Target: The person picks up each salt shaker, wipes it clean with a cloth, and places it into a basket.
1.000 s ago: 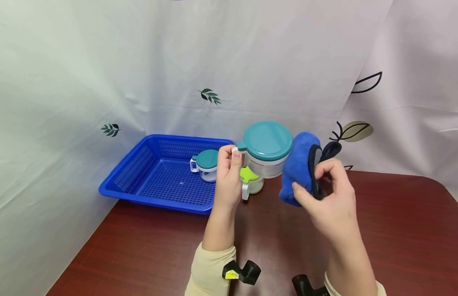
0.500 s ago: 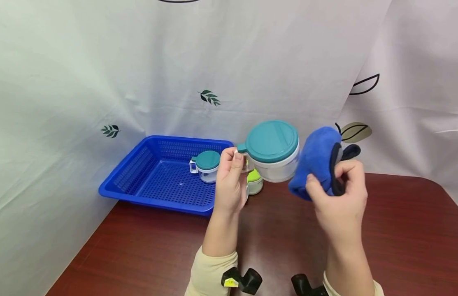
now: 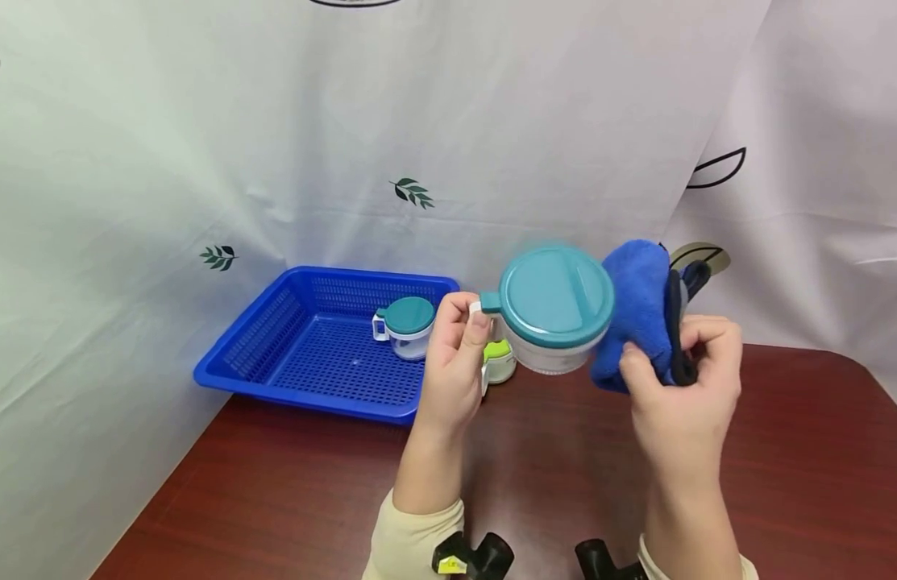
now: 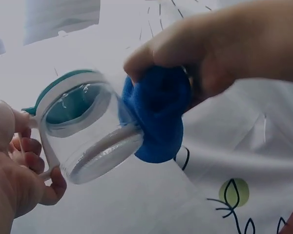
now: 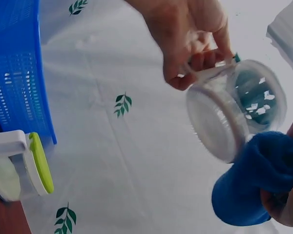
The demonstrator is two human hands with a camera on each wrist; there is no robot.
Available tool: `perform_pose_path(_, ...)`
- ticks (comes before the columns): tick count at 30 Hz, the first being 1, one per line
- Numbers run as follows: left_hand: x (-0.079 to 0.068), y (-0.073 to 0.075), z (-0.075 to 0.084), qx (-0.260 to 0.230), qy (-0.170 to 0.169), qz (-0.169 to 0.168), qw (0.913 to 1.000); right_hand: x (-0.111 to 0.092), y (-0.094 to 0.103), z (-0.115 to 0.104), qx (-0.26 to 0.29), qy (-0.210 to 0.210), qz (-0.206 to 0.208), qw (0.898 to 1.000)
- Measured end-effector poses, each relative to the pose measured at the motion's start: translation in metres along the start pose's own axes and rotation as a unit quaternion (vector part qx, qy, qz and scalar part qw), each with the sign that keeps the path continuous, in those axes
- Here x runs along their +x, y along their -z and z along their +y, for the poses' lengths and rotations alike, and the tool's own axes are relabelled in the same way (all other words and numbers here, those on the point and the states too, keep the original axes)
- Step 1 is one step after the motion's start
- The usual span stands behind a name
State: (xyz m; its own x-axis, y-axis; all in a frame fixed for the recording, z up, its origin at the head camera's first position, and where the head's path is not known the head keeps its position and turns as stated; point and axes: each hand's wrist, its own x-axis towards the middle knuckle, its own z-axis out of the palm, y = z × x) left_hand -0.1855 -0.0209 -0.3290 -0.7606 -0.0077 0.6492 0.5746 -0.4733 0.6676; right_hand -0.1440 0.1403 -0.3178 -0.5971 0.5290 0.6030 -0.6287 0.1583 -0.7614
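My left hand [image 3: 455, 366] grips the white handle of a clear jar [image 3: 553, 358] with a teal lid [image 3: 550, 294], held up above the table and tilted. In the left wrist view the jar's clear wall [image 4: 95, 131] shows nothing inside. My right hand [image 3: 687, 395] pinches a folded blue cloth [image 3: 637, 306] with black edging, its fingers partly hidden behind the cloth. The cloth [image 5: 254, 185] touches the side of the jar in the right wrist view.
A blue plastic basket [image 3: 303, 395] stands at the back left, with a smaller teal-lidded jar [image 3: 409, 326] in it. Beside the basket, a green-lidded jar [image 3: 500, 366] stands on the dark red table [image 3: 296, 491], partly behind my left hand. A patterned white curtain [image 3: 528, 121] hangs behind.
Both hands have moved to the right, carrying the jar and the cloth with them. The jar has come slightly lower and nearer. Basket and other jars have stayed put.
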Motion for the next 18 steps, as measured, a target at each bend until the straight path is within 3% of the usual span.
perform_pose_path(4, -0.001, -0.003, -0.001, -0.046, 0.014, 0.023, 0.9986, -0.004, -0.001, 0.0, 0.007, 0.032, -0.01, 0.999)
perform_pose_path(8, 0.001, -0.003, -0.003, -0.086, 0.012, 0.079, 0.9931, -0.012, -0.004, -0.006, -0.008, 0.084, -0.076, 0.994)
perform_pose_path(11, 0.002, -0.002, -0.003, -0.088, -0.001, 0.099, 0.9912, -0.016, -0.004, -0.01, -0.016, 0.114, -0.129, 0.985)
perform_pose_path(15, 0.002, -0.002, -0.002, -0.072, -0.01, 0.083, 0.9939, -0.017, -0.003, -0.011, -0.019, 0.117, -0.138, 0.983)
perform_pose_path(18, 0.002, -0.002, -0.001, -0.053, -0.007, 0.055, 0.9971, -0.013, -0.003, -0.008, 0.007, 0.102, -0.099, 0.99)
